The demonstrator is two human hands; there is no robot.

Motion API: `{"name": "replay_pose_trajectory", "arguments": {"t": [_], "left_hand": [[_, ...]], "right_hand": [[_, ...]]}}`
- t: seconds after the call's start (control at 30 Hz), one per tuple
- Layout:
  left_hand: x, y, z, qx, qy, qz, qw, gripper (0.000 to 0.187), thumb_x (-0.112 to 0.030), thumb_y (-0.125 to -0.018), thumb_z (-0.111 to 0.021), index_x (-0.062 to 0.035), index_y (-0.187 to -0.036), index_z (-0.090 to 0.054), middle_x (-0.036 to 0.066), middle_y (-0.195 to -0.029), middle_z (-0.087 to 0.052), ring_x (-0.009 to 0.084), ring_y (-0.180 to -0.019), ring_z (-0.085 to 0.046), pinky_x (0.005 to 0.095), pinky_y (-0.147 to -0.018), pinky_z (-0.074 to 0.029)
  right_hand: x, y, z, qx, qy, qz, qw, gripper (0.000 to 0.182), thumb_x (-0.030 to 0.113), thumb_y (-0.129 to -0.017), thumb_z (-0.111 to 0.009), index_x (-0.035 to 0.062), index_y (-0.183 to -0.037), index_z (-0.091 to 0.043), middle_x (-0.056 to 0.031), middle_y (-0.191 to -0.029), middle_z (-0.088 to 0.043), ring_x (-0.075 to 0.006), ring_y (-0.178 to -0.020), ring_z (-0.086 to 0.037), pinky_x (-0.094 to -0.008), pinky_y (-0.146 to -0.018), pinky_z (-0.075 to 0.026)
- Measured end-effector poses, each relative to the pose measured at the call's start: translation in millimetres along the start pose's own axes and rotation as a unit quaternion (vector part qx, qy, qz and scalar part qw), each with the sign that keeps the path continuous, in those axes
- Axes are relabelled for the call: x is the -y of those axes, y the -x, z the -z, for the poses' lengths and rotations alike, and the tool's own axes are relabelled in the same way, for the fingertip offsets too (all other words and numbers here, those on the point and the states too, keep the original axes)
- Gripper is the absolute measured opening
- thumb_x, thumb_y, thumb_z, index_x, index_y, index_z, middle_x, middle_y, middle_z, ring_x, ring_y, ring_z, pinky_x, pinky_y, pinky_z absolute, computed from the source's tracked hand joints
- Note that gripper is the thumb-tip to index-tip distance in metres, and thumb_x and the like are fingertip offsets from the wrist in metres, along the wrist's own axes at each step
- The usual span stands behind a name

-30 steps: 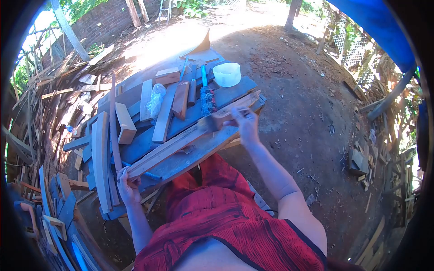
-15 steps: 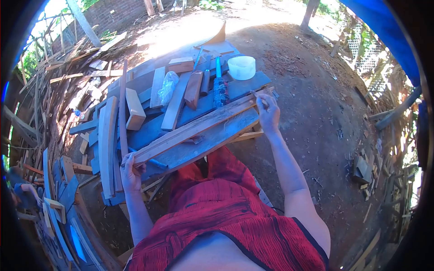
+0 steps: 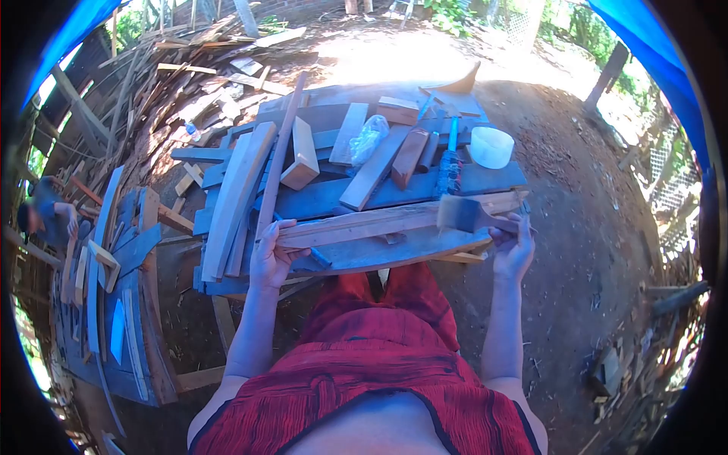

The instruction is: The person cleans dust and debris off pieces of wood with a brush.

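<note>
A long wooden strip (image 3: 364, 224) lies across the near side of the bench. My left hand (image 3: 270, 254) is closed around its left end, thumb on top. In my right hand (image 3: 516, 246) is a wide flat paintbrush (image 3: 476, 215), gripped by the handle. Its bristles point left and overlap the strip's right part in this view. Beyond the strip are a blue-handled tool with a wrapped body (image 3: 450, 171), a white plastic bowl (image 3: 491, 147), a reddish wood block (image 3: 409, 155) and a crumpled clear plastic bag (image 3: 368, 139).
Long boards (image 3: 239, 205) and a square-cut block (image 3: 302, 155) cover the bench's left side. Another person (image 3: 47, 212) is at the far left beside a second bench (image 3: 144, 334) with wood pieces. Scrap wood is heaped behind; bare earth (image 3: 584, 227) lies to the right.
My view has turned left, so the bench appears farther right. My right hand has come off the strip's right end toward me, and the brush in it now shows broadside. My left hand keeps its hold.
</note>
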State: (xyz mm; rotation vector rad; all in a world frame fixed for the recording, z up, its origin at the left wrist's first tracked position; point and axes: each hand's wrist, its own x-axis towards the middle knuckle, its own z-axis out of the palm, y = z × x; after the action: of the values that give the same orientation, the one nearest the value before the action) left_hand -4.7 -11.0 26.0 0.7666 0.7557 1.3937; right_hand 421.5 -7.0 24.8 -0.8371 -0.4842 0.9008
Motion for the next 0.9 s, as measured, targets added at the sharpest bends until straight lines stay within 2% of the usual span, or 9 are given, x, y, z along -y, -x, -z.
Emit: {"name": "replay_pose_trajectory", "arguments": {"t": [0.07, 0.27, 0.37, 0.43, 0.53, 0.73, 0.8, 0.83, 0.9], "left_hand": [[-5.9, -3.3, 4.6, 0.009, 0.006, -0.013, 1.0, 0.034, -0.031, -0.094, -0.046, -0.002, -0.109, -0.056, 0.017, -0.1, -0.063, 0.0274, -0.085, -0.066, 0.0402, -0.069, -0.058], [-29.2, -7.0, 30.1, -0.004, 0.058, -0.05, 0.997, 0.034, -0.031, -0.094, -0.045, -0.0017, -0.107, -0.056, 0.017, -0.103, -0.062, 0.0293, -0.087, -0.065, 0.0427, -0.066, -0.058], [-41.1, -8.5, 51.7, -0.032, 0.113, -0.064, 0.991, 0.034, -0.031, -0.094, -0.045, -0.0021, -0.11, -0.055, 0.018, -0.107, -0.061, 0.031, -0.091, -0.064, 0.0445, -0.068, -0.058], [-46.2, -10.2, 58.5, -0.035, 0.212, -0.089, 0.973, 0.034, -0.03, -0.094, -0.046, -0.0028, -0.113, -0.054, 0.02, -0.11, -0.059, 0.032, -0.094, -0.063, 0.0437, -0.072, -0.058], [-45.6, -16.9, 50.8, -0.069, 0.242, -0.139, 0.958, 0.033, -0.028, -0.093, -0.048, -0.0031, -0.114, -0.053, 0.022, -0.113, -0.058, 0.0325, -0.097, -0.061, 0.0435, -0.076, -0.056], [-41.4, -39.4, 22.2, -0.125, 0.224, -0.138, 0.957, 0.031, -0.025, -0.092, -0.052, -0.0026, -0.114, -0.052, 0.022, -0.116, -0.056, 0.0339, -0.099, -0.06, 0.0425, -0.08, -0.055], [-35.5, -48.3, 23.7, -0.142, 0.214, -0.146, 0.955, 0.031, -0.025, -0.092, -0.051, -0.0025, -0.113, -0.052, 0.022, -0.115, -0.056, 0.0343, -0.099, -0.06, 0.0424, -0.08, -0.055], [-32.1, -52.2, 25.1, -0.156, 0.202, -0.151, 0.955, 0.031, -0.026, -0.092, -0.051, -0.0023, -0.112, -0.052, 0.022, -0.115, -0.056, 0.0347, -0.099, -0.06, 0.0423, -0.08, -0.055], [-23.9, -57.5, 27.6, -0.166, 0.196, -0.148, 0.955, 0.031, -0.026, -0.092, -0.05, -0.0023, -0.112, -0.052, 0.021, -0.113, -0.056, 0.0345, -0.099, -0.06, 0.0428, -0.08, -0.055]], "right_hand": [[3.0, 3.3, 3.9, -0.011, -0.035, -0.034, 0.999, 0.035, 0.033, -0.094, -0.047, -0.0001, -0.09, -0.058, -0.0135, -0.076, -0.063, -0.0202, -0.057, -0.06, -0.0319, -0.056, -0.051], [-1.9, 3.4, 21.8, 0.005, -0.082, -0.071, 0.994, 0.036, 0.034, -0.094, -0.047, 0.0016, -0.085, -0.06, -0.0124, -0.072, -0.063, -0.0192, -0.057, -0.057, -0.028, -0.05, -0.044], [-16.6, 3.8, 23.9, 0.03, -0.088, -0.096, 0.991, 0.035, 0.035, -0.093, -0.048, 0.0028, -0.085, -0.061, -0.0112, -0.071, -0.062, -0.0196, -0.058, -0.055, -0.0317, -0.055, -0.044], [-26.8, 6.7, 10.5, 0.015, -0.085, -0.1, 0.991, 0.035, 0.034, -0.094, -0.048, 0.0027, -0.085, -0.06, -0.0113, -0.072, -0.062, -0.0201, -0.059, -0.056, -0.0317, -0.055, -0.044], [-46.7, 5.8, -8.9, 0.01, -0.092, -0.111, 0.99, 0.036, 0.034, -0.095, -0.046, 0.0013, -0.087, -0.059, -0.0123, -0.074, -0.062, -0.0218, -0.061, -0.058, -0.0313, -0.054, -0.045], [-91.7, -18.4, -20.0, 0.041, -0.127, -0.16, 0.978, 0.037, 0.033, -0.095, -0.044, -0.0011, -0.091, -0.056, -0.0135, -0.077, -0.061, -0.0241, -0.067, -0.06, -0.032, -0.053, -0.047], [-102.6, -24.0, -24.0, -0.004, -0.113, -0.207, 0.972, 0.034, 0.033, -0.094, -0.047, 0.0012, -0.089, -0.058, -0.0109, -0.075, -0.06, -0.0225, -0.058, -0.055, -0.0338, -0.055, -0.047], [-103.3, -23.6, -27.6, -0.001, -0.113, -0.208, 0.972, 0.034, 0.033, -0.094, -0.047, 0.0012, -0.089, -0.058, -0.0109, -0.075, -0.06, -0.0225, -0.058, -0.055, -0.0338, -0.055, -0.047], [-103.8, -19.6, -33.3, -0.067, -0.102, -0.21, 0.97, 0.034, 0.034, -0.094, -0.047, 0.0025, -0.089, -0.058, -0.0101, -0.075, -0.06, -0.0224, -0.058, -0.055, -0.0332, -0.054, -0.047]]}}
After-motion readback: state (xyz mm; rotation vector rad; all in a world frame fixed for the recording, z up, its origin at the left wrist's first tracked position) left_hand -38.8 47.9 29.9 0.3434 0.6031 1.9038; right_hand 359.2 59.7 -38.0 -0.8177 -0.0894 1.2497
